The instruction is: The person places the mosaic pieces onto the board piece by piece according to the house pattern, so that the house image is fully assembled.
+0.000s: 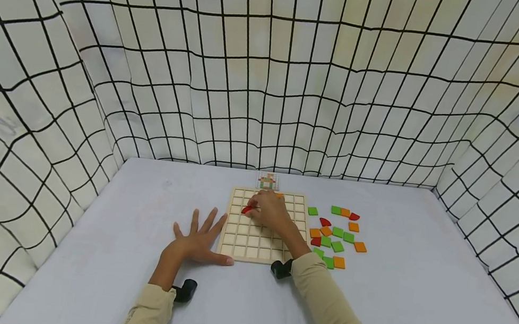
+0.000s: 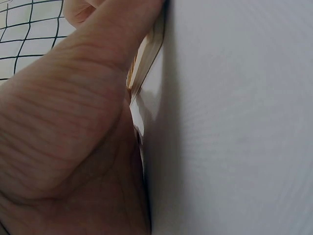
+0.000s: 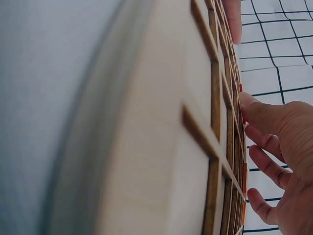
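Observation:
A wooden grid board [image 1: 241, 238] with shallow square cells lies on the table. My right hand [image 1: 274, 213] reaches over its upper part and pinches a red piece with a rounded side [image 1: 246, 210] between thumb and fingers, at the cells on the upper left. In the right wrist view, the thumb [image 3: 261, 110] is down at the board's surface by a sliver of red. An orange piece [image 1: 279, 195] shows in the board's top row, partly behind the hand. My left hand [image 1: 197, 244] lies with fingers spread on the table, against the board's left side and lower left corner.
Several green, orange and red pieces [image 1: 338, 232] are scattered right of the board. A small card with a coloured pattern [image 1: 267, 180] lies beyond its far edge. Black netting [image 1: 283, 95] over white sheeting surrounds the white table [image 1: 137, 223] at the back and sides.

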### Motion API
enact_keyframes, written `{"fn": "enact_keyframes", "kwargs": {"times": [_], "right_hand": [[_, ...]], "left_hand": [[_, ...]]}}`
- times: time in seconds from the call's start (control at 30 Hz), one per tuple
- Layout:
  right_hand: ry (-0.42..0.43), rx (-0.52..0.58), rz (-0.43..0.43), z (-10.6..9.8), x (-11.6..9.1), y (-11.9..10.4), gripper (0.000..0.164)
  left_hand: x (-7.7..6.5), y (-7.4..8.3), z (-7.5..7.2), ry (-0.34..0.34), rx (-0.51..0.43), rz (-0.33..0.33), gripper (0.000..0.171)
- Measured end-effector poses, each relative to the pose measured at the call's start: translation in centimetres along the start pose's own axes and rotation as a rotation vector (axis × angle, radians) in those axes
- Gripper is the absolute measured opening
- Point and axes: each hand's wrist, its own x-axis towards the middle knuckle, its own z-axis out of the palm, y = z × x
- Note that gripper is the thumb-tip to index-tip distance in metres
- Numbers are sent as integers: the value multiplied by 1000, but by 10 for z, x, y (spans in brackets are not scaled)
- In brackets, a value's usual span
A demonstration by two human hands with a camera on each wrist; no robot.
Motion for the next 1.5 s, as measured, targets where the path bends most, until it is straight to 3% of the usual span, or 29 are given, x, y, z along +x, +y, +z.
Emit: {"fn": "enact_keyframes", "kwargs": {"times": [0.97, 1.5], "right_hand": [[24, -6, 2, 1, -1, 1, 27], [45, 51, 16, -15, -7, 15, 29]], "left_hand": [[-2, 4, -2, 7, 4, 1, 120], [0, 2, -2, 5, -6, 7, 121]]}}
